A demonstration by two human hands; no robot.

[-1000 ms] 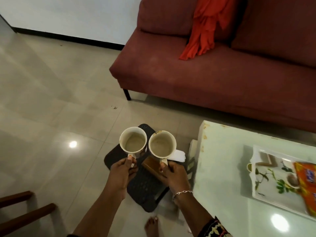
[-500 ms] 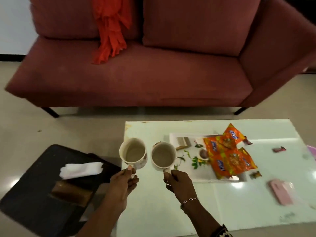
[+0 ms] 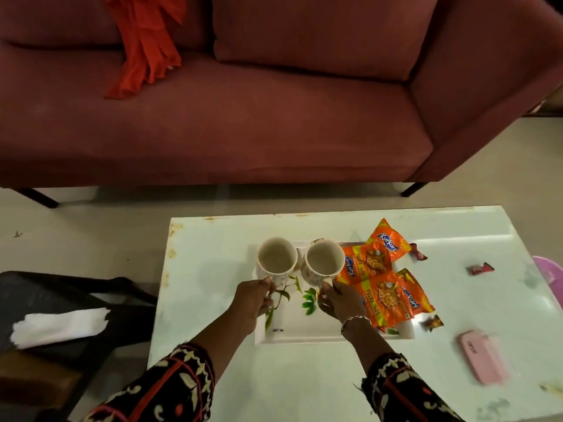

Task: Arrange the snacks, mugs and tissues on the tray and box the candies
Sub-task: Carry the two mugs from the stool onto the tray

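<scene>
From the head view, both hands are out over the white worktop (image 3: 213, 300), each closed around the handle of a mug. The left hand (image 3: 251, 300) grips the left mug (image 3: 276, 260), and the right hand (image 3: 333, 303) grips the right mug (image 3: 323, 261); a thin bracelet (image 3: 353, 319) sits on the right wrist. The two mugs are upright, side by side and nearly touching, over the far left part of the white tray (image 3: 304, 330) with its leafy print. Whether their bases touch the tray I cannot tell.

Three orange snack packets (image 3: 384, 296) lie overlapping on the right half of the tray, the farthest one poking past the rim. Wrapped candies (image 3: 479, 268) are scattered on the worktop to the right of the tray, one near its far corner and another by its near corner. A pink box (image 3: 481, 356) lies near the worktop's front right, blurred.

To the left, apart from the worktop, a dark stool (image 3: 61, 287) carries the white tissues (image 3: 59, 325). Behind everything stands a red sofa (image 3: 274, 117) with an orange cloth (image 3: 146, 41) draped on it.
</scene>
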